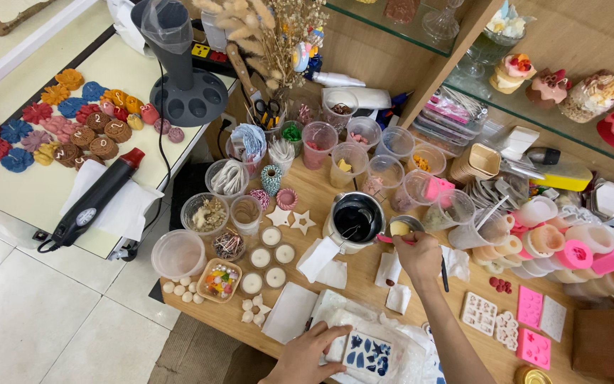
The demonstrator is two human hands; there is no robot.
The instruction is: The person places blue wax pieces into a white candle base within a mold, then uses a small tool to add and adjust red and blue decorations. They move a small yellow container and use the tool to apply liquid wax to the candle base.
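Along the wooden table's (pixel 364 274) left part, six small white candles (pixel 261 257) are sitting in two columns, with two star shapes (pixel 291 217) just behind. At the near edge, the left hand (pixel 305 353) is lying open, fingers pressing one white mould with blue shapes (pixel 367 353). Past the black melting pot (pixel 355 217), the right hand (pixel 418 254) is gripping a pink-handled small metal cup (pixel 401 227). Four pink silicone moulds (pixel 529 306) are lying toward the right corner.

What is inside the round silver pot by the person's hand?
The silver pot holds something dark and glossy, probably melted wax, with a thin metal tool leaning in it. The dark liquid hides the bottom. The right hand is beside it.
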